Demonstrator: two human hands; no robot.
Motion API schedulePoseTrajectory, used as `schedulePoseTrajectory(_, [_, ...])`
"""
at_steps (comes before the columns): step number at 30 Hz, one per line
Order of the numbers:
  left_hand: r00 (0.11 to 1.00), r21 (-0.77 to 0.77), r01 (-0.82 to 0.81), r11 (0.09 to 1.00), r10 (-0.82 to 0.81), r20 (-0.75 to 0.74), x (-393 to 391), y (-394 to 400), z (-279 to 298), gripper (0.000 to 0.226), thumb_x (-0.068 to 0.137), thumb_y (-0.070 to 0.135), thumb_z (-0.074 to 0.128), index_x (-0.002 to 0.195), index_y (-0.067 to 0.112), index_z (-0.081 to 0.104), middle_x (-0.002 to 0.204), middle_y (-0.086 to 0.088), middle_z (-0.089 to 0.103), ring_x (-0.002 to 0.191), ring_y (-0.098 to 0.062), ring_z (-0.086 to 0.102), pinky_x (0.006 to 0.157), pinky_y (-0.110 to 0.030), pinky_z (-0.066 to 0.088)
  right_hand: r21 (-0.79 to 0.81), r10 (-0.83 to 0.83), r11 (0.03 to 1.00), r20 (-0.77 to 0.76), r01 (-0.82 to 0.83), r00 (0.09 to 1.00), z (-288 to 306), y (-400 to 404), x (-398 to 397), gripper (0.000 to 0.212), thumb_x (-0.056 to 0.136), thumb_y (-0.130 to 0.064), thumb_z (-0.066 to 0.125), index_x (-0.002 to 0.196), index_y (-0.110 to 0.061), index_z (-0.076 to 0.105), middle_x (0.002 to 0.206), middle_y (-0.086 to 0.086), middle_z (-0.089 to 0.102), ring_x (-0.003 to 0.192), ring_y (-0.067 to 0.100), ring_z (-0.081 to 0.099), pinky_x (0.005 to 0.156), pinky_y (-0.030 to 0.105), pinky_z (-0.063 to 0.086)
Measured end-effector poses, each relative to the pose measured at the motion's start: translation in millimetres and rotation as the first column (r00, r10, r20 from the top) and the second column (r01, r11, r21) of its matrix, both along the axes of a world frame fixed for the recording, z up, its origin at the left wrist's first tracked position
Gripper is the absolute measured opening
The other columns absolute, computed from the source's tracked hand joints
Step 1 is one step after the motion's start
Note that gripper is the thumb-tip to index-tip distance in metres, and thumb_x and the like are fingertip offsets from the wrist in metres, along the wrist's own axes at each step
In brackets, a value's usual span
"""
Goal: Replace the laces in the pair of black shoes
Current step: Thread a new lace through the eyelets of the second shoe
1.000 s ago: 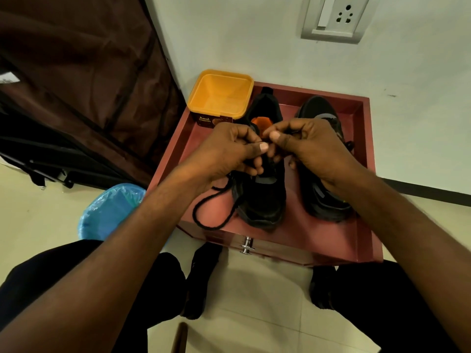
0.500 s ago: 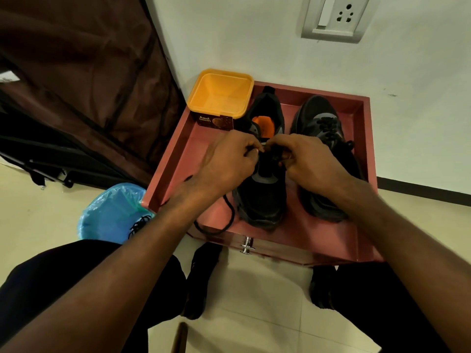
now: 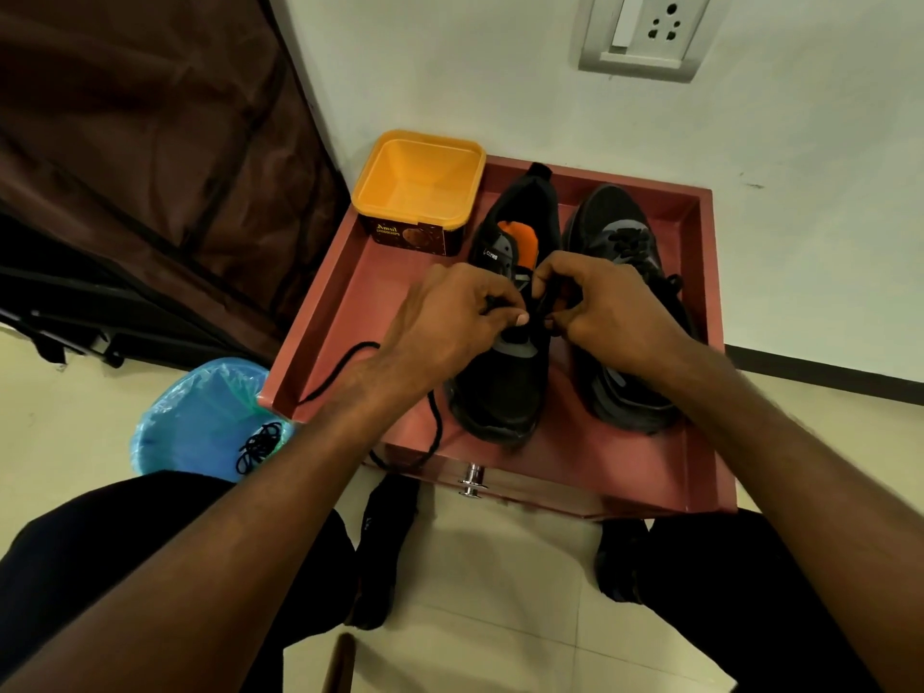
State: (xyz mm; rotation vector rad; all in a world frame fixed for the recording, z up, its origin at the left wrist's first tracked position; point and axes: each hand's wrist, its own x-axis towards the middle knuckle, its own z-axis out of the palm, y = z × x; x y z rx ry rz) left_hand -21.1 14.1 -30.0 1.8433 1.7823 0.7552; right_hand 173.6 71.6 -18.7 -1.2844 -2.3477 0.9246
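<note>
Lacing now: both hands are busy at the middle of the left shoe point(image 3: 505, 387), which sits in the red tray point(image 3: 320, 342).
Done so far: the right shoe point(image 3: 625, 252), just past the right hand, already has a lace crossing up its front, so it looks finished.
Old laces: a small black tangle point(image 3: 260, 445) lies in the blue bag point(image 3: 200, 417), down and to the left of the left arm. I think those are the ones taken out.
Left to do: the left shoe is only partly laced. Its orange inside point(image 3: 522, 240) shows above the hands, and the top looks open. I think more holes need filling, and then a knot.
Left hand: the left hand point(image 3: 450, 322) is palm down over the shoe. Its fingers are curled, and the thumb and a finger pinch the black lace point(image 3: 345, 367).
Loose lace: a long piece runs out under the left wrist, loops over the tray, and hangs off the near edge.
Right hand: the right hand point(image 3: 605, 312) comes in from the other side. Its fingers are bent and pinch the lace close to the left hand's fingertips.
Arms: both arms reach forward and meet over the shoe.
Yellow tub point(image 3: 420, 187): it stands beyond the left hand, in the far corner of the tray.
</note>
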Motion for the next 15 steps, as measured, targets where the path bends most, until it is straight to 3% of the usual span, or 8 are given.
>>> schedulePoseTrajectory(3, [1.000,-0.007,0.005,1.000,-0.005,-0.025,3.3,0.5,-4.6,0.013,0.096,0.030,0.071,0.106,0.034,0.078,0.064,0.017,0.064,0.058,0.003,0.060,0.051,-0.018,0.047,-0.018,0.009,1.000,0.006,-0.008,1.000,0.2,1.5,0.2,0.033,0.087,0.003,0.072,0.102,-0.025,0.065,0.087,-0.008,0.068,0.071,0.001,0.064,0.061,0.016,0.049])
schedulePoseTrajectory(5, [0.999,-0.005,0.028,1.000,-0.028,-0.032,3.7,1.4,-5.9,0.019,0.098,0.026,0.066,0.113,0.031,0.077,0.082,0.010,0.074,0.070,-0.003,0.068,0.062,-0.032,0.060,-0.044,0.014,0.999,0.002,-0.013,1.000,2.4,1.7,1.2,0.031,0.088,0.005,0.070,0.104,-0.021,0.065,0.090,-0.008,0.068,0.068,-0.006,0.062,0.058,0.011,0.046])
schedulePoseTrajectory(8, [0.997,-0.016,0.073,0.997,-0.074,-0.011,1.6,1.5,-7.5,0.023,0.099,0.025,0.065,0.119,0.030,0.075,0.098,0.007,0.078,0.084,-0.008,0.072,0.074,-0.038,0.061,-0.053,0.023,0.998,0.000,-0.022,1.000,4.0,1.3,2.9,0.030,0.088,0.007,0.069,0.105,-0.017,0.065,0.093,-0.007,0.068,0.064,-0.013,0.059,0.056,0.007,0.044])
schedulePoseTrajectory(12, [0.997,-0.024,0.068,0.997,-0.067,0.048,0.3,-0.6,-7.9,0.011,0.095,0.031,0.072,0.103,0.031,0.079,0.087,0.012,0.076,0.080,-0.003,0.070,0.072,-0.037,0.060,-0.034,0.047,0.998,0.030,-0.046,0.998,3.6,2.5,2.7,0.033,0.087,0.002,0.074,0.104,-0.024,0.063,0.096,-0.009,0.068,0.067,-0.007,0.063,0.064,0.016,0.051])
schedulePoseTrajectory(15, [0.993,0.010,-0.014,1.000,0.012,0.118,2.7,0.5,-7.1,0.006,0.093,0.028,0.072,0.090,0.029,0.077,0.064,0.013,0.068,0.058,-0.004,0.064,0.053,-0.031,0.053,-0.034,0.054,0.998,0.038,-0.052,0.998,4.1,2.2,2.6,0.034,0.087,0.002,0.075,0.104,-0.024,0.062,0.084,-0.011,0.065,0.066,-0.005,0.064,0.066,0.025,0.054])
